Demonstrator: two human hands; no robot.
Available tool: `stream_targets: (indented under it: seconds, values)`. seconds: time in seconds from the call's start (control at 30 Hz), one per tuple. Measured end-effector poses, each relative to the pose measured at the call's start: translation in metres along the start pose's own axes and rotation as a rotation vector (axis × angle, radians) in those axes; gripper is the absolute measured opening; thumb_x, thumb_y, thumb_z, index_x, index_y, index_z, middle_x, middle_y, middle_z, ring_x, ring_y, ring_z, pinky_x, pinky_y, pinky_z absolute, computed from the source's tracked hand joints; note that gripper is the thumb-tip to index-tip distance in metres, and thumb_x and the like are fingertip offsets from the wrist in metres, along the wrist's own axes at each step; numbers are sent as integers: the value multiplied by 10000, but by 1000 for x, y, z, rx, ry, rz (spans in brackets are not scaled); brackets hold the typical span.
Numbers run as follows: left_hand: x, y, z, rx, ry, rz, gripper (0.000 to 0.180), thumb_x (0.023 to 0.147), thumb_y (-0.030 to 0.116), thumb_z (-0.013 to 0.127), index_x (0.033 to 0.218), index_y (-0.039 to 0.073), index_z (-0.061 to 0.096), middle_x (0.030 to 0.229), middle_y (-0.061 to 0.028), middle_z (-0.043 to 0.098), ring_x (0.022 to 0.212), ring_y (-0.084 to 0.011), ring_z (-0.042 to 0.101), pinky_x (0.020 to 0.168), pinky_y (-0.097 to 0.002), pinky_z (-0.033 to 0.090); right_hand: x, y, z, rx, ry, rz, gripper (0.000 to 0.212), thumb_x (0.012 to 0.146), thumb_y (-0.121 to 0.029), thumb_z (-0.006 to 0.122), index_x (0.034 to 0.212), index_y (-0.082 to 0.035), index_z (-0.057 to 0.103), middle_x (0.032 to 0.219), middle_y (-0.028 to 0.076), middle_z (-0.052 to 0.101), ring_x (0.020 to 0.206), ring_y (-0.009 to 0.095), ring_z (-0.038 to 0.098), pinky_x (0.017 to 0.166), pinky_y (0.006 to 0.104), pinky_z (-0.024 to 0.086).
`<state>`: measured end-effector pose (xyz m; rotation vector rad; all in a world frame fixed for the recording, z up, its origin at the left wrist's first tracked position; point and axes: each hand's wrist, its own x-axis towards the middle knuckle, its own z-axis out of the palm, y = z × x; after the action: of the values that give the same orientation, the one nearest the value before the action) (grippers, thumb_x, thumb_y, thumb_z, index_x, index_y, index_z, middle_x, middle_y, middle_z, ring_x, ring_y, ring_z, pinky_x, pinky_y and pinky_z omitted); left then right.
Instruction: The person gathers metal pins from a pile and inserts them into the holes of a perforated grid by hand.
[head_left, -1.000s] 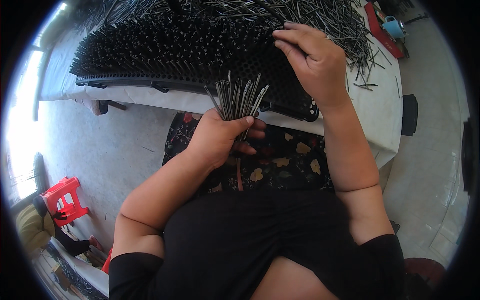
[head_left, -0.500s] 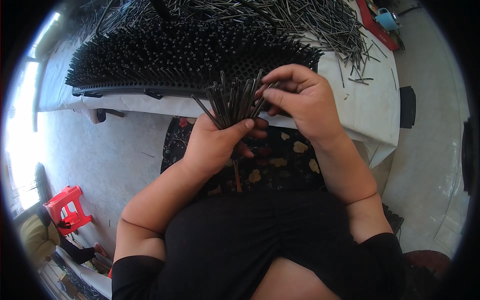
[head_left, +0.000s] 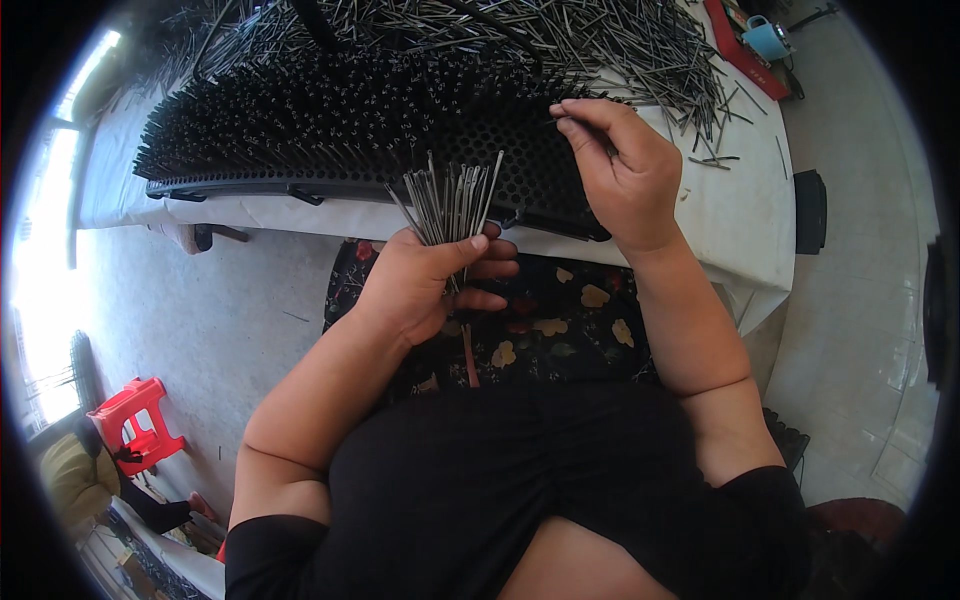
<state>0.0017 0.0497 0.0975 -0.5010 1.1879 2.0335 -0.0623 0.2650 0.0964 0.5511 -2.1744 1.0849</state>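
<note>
My left hand [head_left: 430, 280] grips a fanned bundle of thin dark metal rods [head_left: 450, 200] just below the table's near edge. A black perforated tray [head_left: 530, 170] lies on the white-covered table, most of its holes filled with upright rods [head_left: 300, 110]; its right part still shows bare holes. My right hand [head_left: 620, 170] is over that bare part, fingers pinched together on what looks like a single rod at the tray's right end.
A loose heap of rods [head_left: 600, 40] spreads across the table behind the tray. A light blue cup [head_left: 768, 38] on a red item sits at the far right corner. A red plastic stool [head_left: 135, 420] stands on the floor at the lower left.
My right hand left the bundle in my left hand and moved up and right to the tray. The bundle has stayed in my left hand.
</note>
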Motion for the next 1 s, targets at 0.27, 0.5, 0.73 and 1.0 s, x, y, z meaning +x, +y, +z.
stream_targets:
  seconds: [0.27, 0.5, 0.73, 1.0]
  values:
    - [5, -5, -9, 124, 13, 104, 200, 964, 89, 546, 1127, -19, 590, 1038, -144, 693, 857, -214, 692, 601, -292, 559, 20, 7, 5, -326, -92, -162, 147, 848, -144, 705, 992, -120, 727, 951, 18, 728, 1078, 225, 633, 966, 347, 363]
    - [5, -6, -4, 234, -17, 234, 185, 971, 81, 543, 1120, -5, 608, 1013, -116, 704, 817, -166, 685, 558, -244, 529, -3, -21, -11, 42, -51, 93, 301, 808, -68, 756, 1100, -66, 684, 934, 60, 717, 909, 161, 667, 768, 277, 505]
    - [0, -8, 6, 280, -119, 275, 273, 977, 78, 537, 1240, 21, 579, 1087, -116, 695, 910, -185, 693, 572, -242, 544, -13, -50, -10, 692, -348, 742, 250, 834, 4, 706, 1075, -10, 641, 866, 39, 687, 777, 76, 638, 679, 209, 510]
    - [-4, -7, 8, 264, -106, 247, 284, 982, 83, 530, 1255, 13, 568, 1118, -136, 682, 934, -200, 690, 566, -249, 551, -18, -49, -15, 776, -343, 816, 152, 860, 24, 668, 1008, 0, 642, 907, 71, 703, 820, 106, 663, 706, 226, 537]
